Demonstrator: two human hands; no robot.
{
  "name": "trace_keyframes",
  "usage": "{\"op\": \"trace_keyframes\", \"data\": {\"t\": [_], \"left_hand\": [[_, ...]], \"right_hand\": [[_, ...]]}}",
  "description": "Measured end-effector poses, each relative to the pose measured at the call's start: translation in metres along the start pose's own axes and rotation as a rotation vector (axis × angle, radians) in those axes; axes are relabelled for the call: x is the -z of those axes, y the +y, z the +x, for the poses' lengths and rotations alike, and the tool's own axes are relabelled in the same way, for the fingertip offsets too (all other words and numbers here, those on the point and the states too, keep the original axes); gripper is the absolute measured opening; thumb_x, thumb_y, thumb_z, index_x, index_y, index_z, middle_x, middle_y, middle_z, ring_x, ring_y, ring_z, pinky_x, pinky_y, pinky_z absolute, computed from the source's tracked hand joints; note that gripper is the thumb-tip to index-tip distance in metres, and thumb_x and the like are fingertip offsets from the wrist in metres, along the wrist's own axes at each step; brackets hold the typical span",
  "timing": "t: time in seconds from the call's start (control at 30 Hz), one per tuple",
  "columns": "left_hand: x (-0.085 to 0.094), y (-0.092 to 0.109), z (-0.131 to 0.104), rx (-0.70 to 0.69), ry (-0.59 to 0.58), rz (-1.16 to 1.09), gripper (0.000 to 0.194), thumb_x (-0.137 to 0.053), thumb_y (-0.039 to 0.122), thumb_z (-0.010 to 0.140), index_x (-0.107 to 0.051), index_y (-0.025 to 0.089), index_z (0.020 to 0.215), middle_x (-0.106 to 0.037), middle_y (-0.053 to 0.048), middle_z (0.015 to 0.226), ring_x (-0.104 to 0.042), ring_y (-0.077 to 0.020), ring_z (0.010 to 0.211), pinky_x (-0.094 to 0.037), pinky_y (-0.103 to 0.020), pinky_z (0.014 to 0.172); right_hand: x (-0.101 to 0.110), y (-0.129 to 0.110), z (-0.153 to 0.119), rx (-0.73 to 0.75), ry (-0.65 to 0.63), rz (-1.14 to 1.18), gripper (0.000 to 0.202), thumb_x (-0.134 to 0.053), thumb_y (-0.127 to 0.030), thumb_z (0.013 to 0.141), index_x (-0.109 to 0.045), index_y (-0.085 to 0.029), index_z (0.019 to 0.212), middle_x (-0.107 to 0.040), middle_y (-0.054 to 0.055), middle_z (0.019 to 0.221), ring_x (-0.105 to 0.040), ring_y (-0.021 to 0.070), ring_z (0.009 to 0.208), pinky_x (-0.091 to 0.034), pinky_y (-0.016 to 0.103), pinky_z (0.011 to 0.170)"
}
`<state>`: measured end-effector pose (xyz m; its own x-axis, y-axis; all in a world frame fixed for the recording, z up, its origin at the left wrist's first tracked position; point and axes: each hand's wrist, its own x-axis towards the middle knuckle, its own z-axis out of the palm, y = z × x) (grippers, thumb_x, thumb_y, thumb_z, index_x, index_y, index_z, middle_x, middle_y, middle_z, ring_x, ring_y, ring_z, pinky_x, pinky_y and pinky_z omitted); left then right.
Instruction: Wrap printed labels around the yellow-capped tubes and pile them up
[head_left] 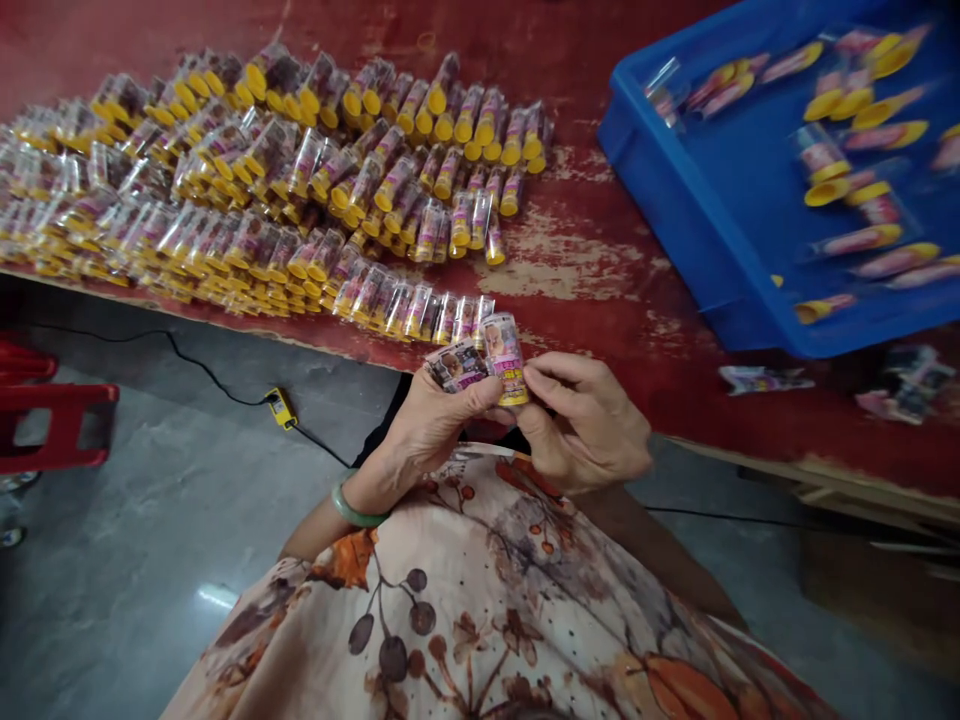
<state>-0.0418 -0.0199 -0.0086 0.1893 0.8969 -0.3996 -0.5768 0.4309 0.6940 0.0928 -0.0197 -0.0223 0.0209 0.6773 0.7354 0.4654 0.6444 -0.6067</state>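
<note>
My left hand [442, 420] is closed around several small printed packets. The front packet [504, 352] has a pink and white label and a yellow bottom end, and it stands tilted under my thumb. Behind it, a darker printed packet [456, 366] fans out to the left. Close to the front packet's lower right edge, the fingers of my right hand [589, 420] are curled together in a pinch. Whatever sits between those fingertips is hidden or too small to name. A green bangle [357, 506] circles my left wrist.
Rows of similar yellow-ended packets [247, 190] lie stacked on the worn red table [570, 60]. At right, a blue tray [697, 240] holds loose yellow-and-pink pieces. Wrappers [765, 379] lie near the table's front edge. Below left are a red stool [60, 425] and a cable with a yellow socket [282, 409].
</note>
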Motion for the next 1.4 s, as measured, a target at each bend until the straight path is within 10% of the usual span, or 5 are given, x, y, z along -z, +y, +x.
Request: {"op": "trace_keyframes", "data": {"t": [1.4], "left_hand": [[0.004,-0.008,-0.005,0.119,-0.029,0.013,0.03,-0.082,0.024,0.063,-0.068,0.017,0.088,-0.069,0.0,0.08,-0.063,-0.0123,0.067,-0.052,-0.026,0.067]], "right_hand": [[0.007,0.013,-0.024,0.317,-0.033,-0.373,0.029,-0.055,-0.014,0.081,-0.061,-0.015,0.109,-0.068,0.01,0.095,-0.065,0.0177,0.074,-0.055,0.027,0.059]]}}
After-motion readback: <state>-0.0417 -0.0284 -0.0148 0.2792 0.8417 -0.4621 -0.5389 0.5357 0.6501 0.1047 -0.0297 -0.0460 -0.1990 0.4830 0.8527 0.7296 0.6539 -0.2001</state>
